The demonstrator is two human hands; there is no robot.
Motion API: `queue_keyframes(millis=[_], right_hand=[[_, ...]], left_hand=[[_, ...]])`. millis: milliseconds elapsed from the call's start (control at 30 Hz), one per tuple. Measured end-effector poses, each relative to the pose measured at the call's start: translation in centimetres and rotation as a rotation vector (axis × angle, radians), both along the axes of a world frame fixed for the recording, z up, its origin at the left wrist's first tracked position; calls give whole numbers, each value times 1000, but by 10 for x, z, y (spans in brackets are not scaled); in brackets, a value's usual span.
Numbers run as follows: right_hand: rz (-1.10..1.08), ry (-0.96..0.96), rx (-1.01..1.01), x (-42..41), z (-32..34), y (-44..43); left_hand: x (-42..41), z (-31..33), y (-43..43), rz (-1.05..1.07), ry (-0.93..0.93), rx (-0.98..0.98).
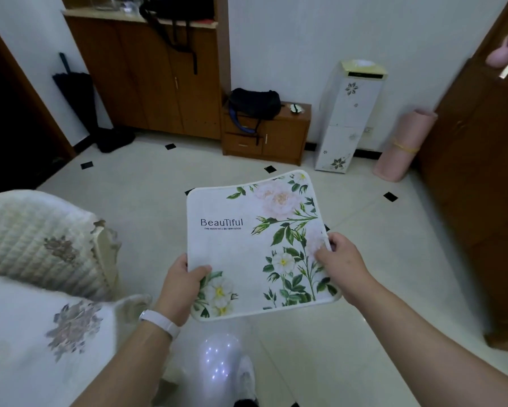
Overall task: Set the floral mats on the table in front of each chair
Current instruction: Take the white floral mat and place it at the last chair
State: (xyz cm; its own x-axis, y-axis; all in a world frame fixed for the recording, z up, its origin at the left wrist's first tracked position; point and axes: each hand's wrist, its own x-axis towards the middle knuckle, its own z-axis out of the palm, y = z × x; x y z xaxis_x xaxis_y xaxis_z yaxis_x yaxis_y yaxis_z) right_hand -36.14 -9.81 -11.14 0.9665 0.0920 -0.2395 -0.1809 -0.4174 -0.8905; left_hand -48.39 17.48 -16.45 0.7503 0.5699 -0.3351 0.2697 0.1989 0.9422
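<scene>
I hold a white floral mat (246, 245) flat in the air above the tiled floor, in the middle of the view. It has pink and white flowers, green leaves and the word "Beautiful" printed on it. My left hand (180, 286) grips its near left corner, thumb on top. My right hand (342, 259) grips its right edge. A dark edge under the mat's far left corner may be another mat; I cannot tell. No table or chair front shows in the view.
A quilted white cover with a flower pattern (38, 259) lies over furniture at my left. Ahead stand a wooden cabinet (158, 77), a low wooden cupboard (267, 133) with a black bag, a white floral tower unit (346, 118) and a rolled pink mat (402, 145). A wooden door (481, 142) is at right.
</scene>
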Motion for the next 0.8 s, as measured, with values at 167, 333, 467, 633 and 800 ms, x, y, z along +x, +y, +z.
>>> queue_keyframes(millis=[167,333,467,633,800], right_hand=[[-12,-22,-3,80,23,38],[-34,-86,53,158,54,80],[1,-107,32,202,60,110],[94,-66,26,258,55,154],[243,5,64,320,36,217]], left_hand=[[89,16,42,-25,-24,-12],[168,49,90,-36,-119,-4],[202,57,117,-18,-173,-17],[227,45,146,80,-145,-35],[252,47,187,171,-97,6]])
